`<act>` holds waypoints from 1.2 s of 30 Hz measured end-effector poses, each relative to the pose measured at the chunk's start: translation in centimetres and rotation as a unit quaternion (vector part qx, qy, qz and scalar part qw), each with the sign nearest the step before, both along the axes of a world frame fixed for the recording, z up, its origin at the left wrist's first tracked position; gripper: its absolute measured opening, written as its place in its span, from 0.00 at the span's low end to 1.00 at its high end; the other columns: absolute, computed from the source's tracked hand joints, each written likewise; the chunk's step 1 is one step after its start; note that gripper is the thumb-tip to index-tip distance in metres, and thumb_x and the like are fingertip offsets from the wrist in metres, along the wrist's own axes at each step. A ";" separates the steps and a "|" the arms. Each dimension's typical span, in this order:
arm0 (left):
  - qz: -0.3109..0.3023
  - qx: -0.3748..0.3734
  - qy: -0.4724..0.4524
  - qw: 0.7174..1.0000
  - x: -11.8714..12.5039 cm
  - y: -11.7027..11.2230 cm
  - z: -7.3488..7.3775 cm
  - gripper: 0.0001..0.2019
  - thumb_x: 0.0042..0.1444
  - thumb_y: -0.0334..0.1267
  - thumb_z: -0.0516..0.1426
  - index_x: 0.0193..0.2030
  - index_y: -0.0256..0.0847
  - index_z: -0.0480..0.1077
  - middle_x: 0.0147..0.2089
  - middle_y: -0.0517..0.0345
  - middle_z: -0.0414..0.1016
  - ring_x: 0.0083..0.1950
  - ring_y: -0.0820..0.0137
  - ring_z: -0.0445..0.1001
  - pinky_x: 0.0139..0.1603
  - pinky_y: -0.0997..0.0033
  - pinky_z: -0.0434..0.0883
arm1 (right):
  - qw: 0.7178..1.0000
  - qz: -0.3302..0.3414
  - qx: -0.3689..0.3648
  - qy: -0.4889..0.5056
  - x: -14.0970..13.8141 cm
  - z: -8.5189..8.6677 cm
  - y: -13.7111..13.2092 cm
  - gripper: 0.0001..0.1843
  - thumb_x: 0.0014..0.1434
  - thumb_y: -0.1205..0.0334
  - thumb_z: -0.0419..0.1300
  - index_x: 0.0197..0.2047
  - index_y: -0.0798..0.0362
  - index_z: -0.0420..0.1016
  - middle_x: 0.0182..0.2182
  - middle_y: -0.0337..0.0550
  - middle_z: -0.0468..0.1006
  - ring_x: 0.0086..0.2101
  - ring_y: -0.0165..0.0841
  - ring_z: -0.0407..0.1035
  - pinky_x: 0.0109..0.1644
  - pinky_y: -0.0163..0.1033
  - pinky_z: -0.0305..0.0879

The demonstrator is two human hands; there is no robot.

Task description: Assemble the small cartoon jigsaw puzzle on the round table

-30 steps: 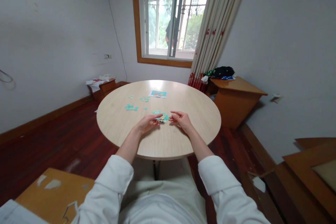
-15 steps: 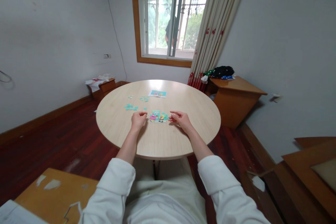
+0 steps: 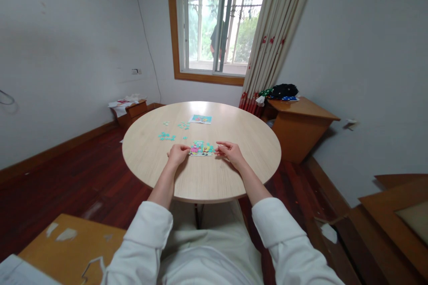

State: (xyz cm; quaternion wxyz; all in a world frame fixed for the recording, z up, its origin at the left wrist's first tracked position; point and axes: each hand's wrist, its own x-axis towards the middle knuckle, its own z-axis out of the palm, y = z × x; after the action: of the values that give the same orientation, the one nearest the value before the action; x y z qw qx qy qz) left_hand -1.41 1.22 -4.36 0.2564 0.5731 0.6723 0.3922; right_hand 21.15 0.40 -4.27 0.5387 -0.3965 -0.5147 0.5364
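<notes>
A partly assembled jigsaw puzzle [image 3: 201, 148] lies on the round table [image 3: 214, 178], showing colourful cartoon figures, pink on the left and yellow on the right. At its left edge my left hand [image 3: 178, 154] is closed in a pinch on a small puzzle piece, mostly covered by the fingers. My right hand [image 3: 231, 152] rests by the right edge, its fingers apart and their tips at the puzzle's border. Loose turquoise puzzle pieces [image 3: 166, 136] lie beyond my left hand. A picture sheet [image 3: 200, 119] with a similar cartoon scene lies farther back.
More loose pieces [image 3: 183, 125] lie near the sheet. A wooden desk [image 3: 301, 120] with dark cloth on it stands at the right. A small cabinet with papers [image 3: 129, 106] is at the back left. A person [image 3: 217, 40] stands beyond the window.
My left hand has moved slightly right, bringing its pinched fingertips to the puzzle's left edge. My right hand has stayed nearly still.
</notes>
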 end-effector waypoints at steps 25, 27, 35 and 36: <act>0.003 -0.003 0.077 0.997 0.4 -0.5 0.5 0.04 0.44 0.36 0.58 0.27 0.42 0.75 0.32 0.53 0.78 0.39 0.60 0.73 0.48 0.56 0.56 | 1.000 -0.007 -0.011 0.002 -0.1 0.1 0.0 0.11 0.49 0.63 0.64 0.37 0.57 0.74 0.24 0.41 0.78 0.25 0.29 0.74 0.29 0.32 0.73; 0.001 -0.003 0.090 0.996 0.5 -0.5 0.4 0.04 0.45 0.37 0.58 0.27 0.43 0.75 0.33 0.54 0.78 0.39 0.60 0.73 0.48 0.56 0.56 | 1.000 -0.005 -0.008 0.002 -0.1 0.1 0.0 0.12 0.48 0.63 0.64 0.38 0.57 0.74 0.24 0.42 0.78 0.25 0.29 0.74 0.29 0.32 0.73; -0.002 -0.005 0.109 0.994 0.4 -0.3 0.2 0.04 0.45 0.37 0.58 0.26 0.44 0.74 0.32 0.56 0.77 0.42 0.59 0.72 0.48 0.56 0.56 | 1.000 -0.006 -0.009 0.005 -0.1 0.0 0.1 0.13 0.47 0.61 0.65 0.37 0.57 0.74 0.24 0.42 0.78 0.25 0.29 0.74 0.29 0.33 0.74; -0.001 -0.007 0.113 0.994 0.4 -0.3 0.2 0.03 0.45 0.37 0.58 0.26 0.44 0.74 0.32 0.55 0.77 0.42 0.58 0.72 0.48 0.55 0.56 | 1.000 -0.005 -0.010 0.005 -0.1 0.0 0.0 0.13 0.47 0.62 0.65 0.37 0.57 0.74 0.24 0.42 0.78 0.25 0.29 0.74 0.29 0.33 0.73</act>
State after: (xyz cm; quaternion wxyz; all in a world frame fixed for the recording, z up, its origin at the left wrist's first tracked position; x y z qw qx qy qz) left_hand -1.04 0.95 -4.20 0.1831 0.6125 0.6990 0.3205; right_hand 21.06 0.45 -4.25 0.5401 -0.4017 -0.5045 0.5407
